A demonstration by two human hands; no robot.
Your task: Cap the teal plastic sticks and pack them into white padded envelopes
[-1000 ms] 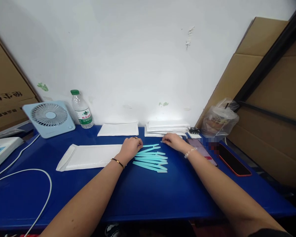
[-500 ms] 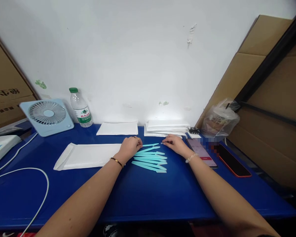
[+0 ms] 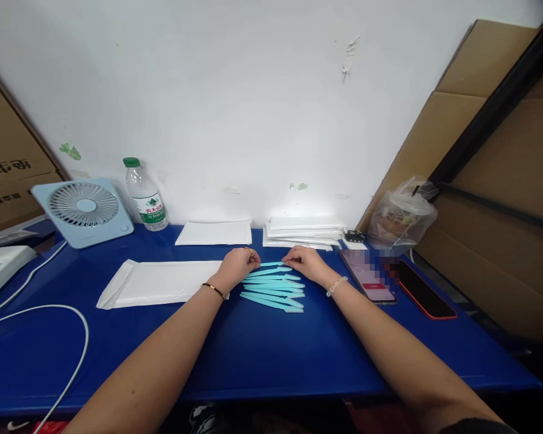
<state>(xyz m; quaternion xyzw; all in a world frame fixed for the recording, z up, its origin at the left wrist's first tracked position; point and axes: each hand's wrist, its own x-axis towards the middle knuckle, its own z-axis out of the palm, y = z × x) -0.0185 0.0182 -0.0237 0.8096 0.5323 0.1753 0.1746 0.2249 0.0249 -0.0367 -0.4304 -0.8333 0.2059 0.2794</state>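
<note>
Several turquoise eyebrow razors (image 3: 271, 288) lie fanned out on the blue table, blade ends to the right. My left hand (image 3: 241, 265) is closed in a pinch on the left end of the farthest eyebrow razor (image 3: 271, 264). At that razor's blade end, the fingers of my right hand (image 3: 306, 263) are pinched together, hiding the tip and any small piece between them. A white padded envelope (image 3: 163, 282) lies flat to the left, partly beneath my left hand and wrist.
White packets (image 3: 212, 233) and a stack of more packets (image 3: 303, 231) lie along the wall. A blue fan (image 3: 85, 208) and a water bottle (image 3: 147, 199) stand at the left. Two phones, one dark with a red edge (image 3: 425, 289), and a bagged cup (image 3: 400, 217) are at the right.
My right hand has moved left, from just beyond the farthest razor's tip with a small clear piece in its fingers, to that tip. My left hand keeps its pinch.
</note>
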